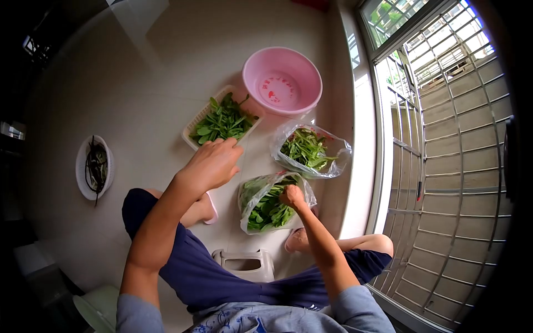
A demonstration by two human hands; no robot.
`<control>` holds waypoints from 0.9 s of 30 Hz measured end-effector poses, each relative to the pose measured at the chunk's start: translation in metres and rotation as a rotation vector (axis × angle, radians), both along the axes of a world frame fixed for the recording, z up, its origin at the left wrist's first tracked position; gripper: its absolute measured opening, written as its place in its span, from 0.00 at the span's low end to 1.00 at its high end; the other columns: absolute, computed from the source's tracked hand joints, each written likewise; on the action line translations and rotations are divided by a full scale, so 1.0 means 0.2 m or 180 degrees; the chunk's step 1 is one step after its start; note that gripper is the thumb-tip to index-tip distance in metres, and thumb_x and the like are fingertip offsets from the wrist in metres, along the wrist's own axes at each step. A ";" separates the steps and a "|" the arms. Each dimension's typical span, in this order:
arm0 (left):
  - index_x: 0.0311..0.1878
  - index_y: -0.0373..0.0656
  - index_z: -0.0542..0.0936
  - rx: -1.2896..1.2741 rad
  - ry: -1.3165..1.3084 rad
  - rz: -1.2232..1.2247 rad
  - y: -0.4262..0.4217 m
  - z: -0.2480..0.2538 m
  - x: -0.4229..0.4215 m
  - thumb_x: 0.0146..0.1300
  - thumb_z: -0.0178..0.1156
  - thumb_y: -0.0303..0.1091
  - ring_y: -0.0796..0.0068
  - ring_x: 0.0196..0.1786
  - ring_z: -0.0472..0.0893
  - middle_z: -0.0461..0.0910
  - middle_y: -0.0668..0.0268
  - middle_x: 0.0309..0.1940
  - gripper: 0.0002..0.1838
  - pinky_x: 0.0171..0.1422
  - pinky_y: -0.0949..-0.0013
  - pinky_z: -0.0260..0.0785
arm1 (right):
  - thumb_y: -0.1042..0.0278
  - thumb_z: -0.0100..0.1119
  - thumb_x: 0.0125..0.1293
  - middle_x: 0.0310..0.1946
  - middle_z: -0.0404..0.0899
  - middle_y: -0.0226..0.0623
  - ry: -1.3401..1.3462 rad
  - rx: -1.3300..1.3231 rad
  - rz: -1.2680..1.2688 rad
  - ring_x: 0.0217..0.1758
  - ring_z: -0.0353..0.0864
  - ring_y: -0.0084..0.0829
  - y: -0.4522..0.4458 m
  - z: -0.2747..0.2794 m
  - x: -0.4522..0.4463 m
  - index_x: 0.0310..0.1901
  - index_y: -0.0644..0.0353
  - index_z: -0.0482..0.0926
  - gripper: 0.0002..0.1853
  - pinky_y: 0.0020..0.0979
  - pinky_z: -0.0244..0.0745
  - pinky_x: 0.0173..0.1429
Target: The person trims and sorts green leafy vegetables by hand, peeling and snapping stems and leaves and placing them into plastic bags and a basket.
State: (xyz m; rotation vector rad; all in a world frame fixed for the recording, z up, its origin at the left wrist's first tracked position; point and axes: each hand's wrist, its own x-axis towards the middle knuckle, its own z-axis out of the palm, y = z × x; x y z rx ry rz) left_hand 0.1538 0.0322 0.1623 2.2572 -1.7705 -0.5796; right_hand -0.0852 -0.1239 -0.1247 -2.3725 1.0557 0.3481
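Observation:
My left hand [214, 162] hangs over the near edge of a cream basket [191, 123] filled with green leaves [222, 119]. Its fingers are bent, and their tips and anything between them cannot be made out. At the nearer clear plastic bag [252, 191], my right hand [292, 196] is closed at the top of the leafy greens [269, 210]; what its fingers hold is too small to tell. Just behind it, a second clear bag [340, 151] stands open with more greens [306, 149] inside.
A pink basin [282, 80] sits behind the basket and bags. On the far left is a white oval basket [111, 166] with dark, wilted stems. A beige stool [265, 266] stands between my legs. Along the right run a wall ledge and a barred window [444, 166].

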 end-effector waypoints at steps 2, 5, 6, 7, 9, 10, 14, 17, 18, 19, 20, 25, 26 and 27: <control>0.36 0.37 0.70 0.0028 -0.0110 -0.0047 -0.01 -0.01 -0.02 0.46 0.57 0.32 0.60 0.42 0.70 0.69 0.58 0.36 0.14 0.46 0.63 0.62 | 0.65 0.51 0.39 0.25 0.75 0.48 0.0087 0.0445 0.0391 0.30 0.74 0.45 0.05 0.35 0.05 0.25 0.62 0.76 0.11 0.37 0.70 0.37; 0.36 0.37 0.70 0.0163 -0.0108 -0.0114 -0.02 0.01 -0.06 0.47 0.57 0.32 0.60 0.43 0.70 0.69 0.57 0.37 0.13 0.47 0.63 0.62 | 0.64 0.54 0.40 0.23 0.75 0.44 -0.0011 0.0704 0.0680 0.27 0.75 0.39 0.04 0.63 0.03 0.26 0.63 0.76 0.12 0.33 0.70 0.34; 0.36 0.37 0.70 0.0143 -0.0108 -0.0118 -0.03 0.01 -0.07 0.47 0.57 0.32 0.60 0.43 0.70 0.69 0.57 0.37 0.13 0.47 0.63 0.62 | 0.64 0.55 0.41 0.22 0.75 0.43 -0.0086 0.0982 0.0869 0.26 0.75 0.36 0.03 0.72 0.01 0.26 0.63 0.75 0.12 0.32 0.69 0.33; 0.37 0.37 0.70 0.0225 -0.0034 -0.0196 -0.04 -0.01 -0.09 0.47 0.56 0.33 0.59 0.43 0.69 0.69 0.57 0.37 0.14 0.48 0.63 0.62 | 0.64 0.55 0.43 0.22 0.76 0.41 -0.0103 0.1066 0.0907 0.25 0.74 0.33 0.03 0.82 0.00 0.26 0.64 0.75 0.12 0.29 0.69 0.31; 0.38 0.37 0.70 0.0275 0.0014 -0.0282 -0.06 -0.03 -0.14 0.48 0.56 0.33 0.59 0.44 0.69 0.69 0.57 0.38 0.14 0.48 0.63 0.62 | 0.66 0.54 0.44 0.22 0.76 0.41 -0.0178 0.1050 0.0927 0.25 0.75 0.32 0.03 1.00 -0.04 0.27 0.66 0.74 0.11 0.29 0.69 0.32; 0.40 0.38 0.70 0.0391 0.0104 -0.0472 -0.07 -0.03 -0.17 0.48 0.56 0.34 0.59 0.45 0.69 0.69 0.57 0.39 0.15 0.49 0.63 0.61 | 0.67 0.54 0.45 0.22 0.76 0.40 -0.0211 0.1010 0.0957 0.26 0.75 0.31 0.03 1.08 -0.06 0.27 0.66 0.74 0.10 0.29 0.69 0.32; 0.45 0.38 0.69 -0.0111 0.0819 -0.0892 -0.08 -0.14 -0.28 0.49 0.57 0.36 0.59 0.48 0.67 0.69 0.57 0.43 0.20 0.52 0.65 0.60 | 0.72 0.54 0.47 0.22 0.76 0.39 -0.0959 0.1312 0.0790 0.27 0.75 0.28 0.02 1.23 -0.15 0.29 0.67 0.74 0.08 0.27 0.69 0.33; 0.47 0.39 0.69 -0.0486 0.1009 -0.0857 -0.10 -0.28 -0.35 0.48 0.57 0.34 0.61 0.50 0.67 0.69 0.58 0.44 0.21 0.54 0.65 0.58 | 0.75 0.52 0.49 0.23 0.76 0.37 -0.1211 0.1489 0.0596 0.28 0.74 0.25 0.02 1.26 -0.19 0.30 0.68 0.73 0.06 0.25 0.68 0.35; 0.47 0.39 0.69 -0.0716 0.1040 -0.0786 -0.10 -0.27 -0.38 0.48 0.57 0.34 0.61 0.50 0.66 0.69 0.58 0.45 0.21 0.55 0.65 0.58 | 0.74 0.53 0.50 0.23 0.75 0.38 -0.1256 0.1476 0.0641 0.27 0.74 0.26 0.01 1.25 -0.20 0.30 0.67 0.73 0.07 0.26 0.68 0.34; 0.47 0.40 0.69 -0.0614 0.1155 -0.0750 -0.11 -0.27 -0.41 0.46 0.57 0.32 0.61 0.50 0.67 0.69 0.58 0.45 0.21 0.56 0.66 0.58 | 0.72 0.53 0.50 0.23 0.75 0.40 -0.1294 0.1470 0.0679 0.27 0.74 0.27 0.01 1.23 -0.20 0.30 0.67 0.73 0.08 0.27 0.68 0.34; 0.47 0.40 0.69 -0.0586 0.1123 -0.0761 -0.12 -0.27 -0.45 0.46 0.57 0.32 0.61 0.50 0.67 0.69 0.58 0.45 0.21 0.56 0.66 0.58 | 0.71 0.54 0.50 0.23 0.75 0.41 -0.1331 0.1469 0.0713 0.27 0.74 0.29 0.01 1.22 -0.21 0.31 0.67 0.73 0.08 0.28 0.68 0.34; 0.39 0.43 0.76 -0.0921 0.1277 -0.0908 -0.17 -0.28 -0.59 0.44 0.58 0.30 0.64 0.47 0.69 0.73 0.60 0.39 0.15 0.53 0.66 0.60 | 0.70 0.54 0.50 0.23 0.75 0.40 -0.1498 0.1707 0.0956 0.26 0.74 0.27 -0.01 1.27 -0.20 0.30 0.66 0.74 0.08 0.27 0.68 0.33; 0.36 0.43 0.77 -0.0843 0.1376 -0.0964 -0.18 -0.29 -0.60 0.43 0.59 0.30 0.65 0.46 0.70 0.75 0.61 0.36 0.13 0.52 0.66 0.60 | 0.70 0.54 0.50 0.23 0.75 0.40 -0.1512 0.1689 0.1046 0.26 0.73 0.27 -0.02 1.30 -0.20 0.30 0.66 0.74 0.08 0.27 0.68 0.33; 0.33 0.43 0.79 -0.0930 0.1410 -0.0833 -0.18 -0.27 -0.62 0.43 0.58 0.29 0.67 0.41 0.72 0.77 0.62 0.31 0.10 0.49 0.67 0.63 | 0.70 0.55 0.50 0.26 0.76 0.40 -0.1241 0.1667 0.1068 0.31 0.75 0.29 -0.03 1.33 -0.19 0.31 0.66 0.74 0.09 0.27 0.69 0.36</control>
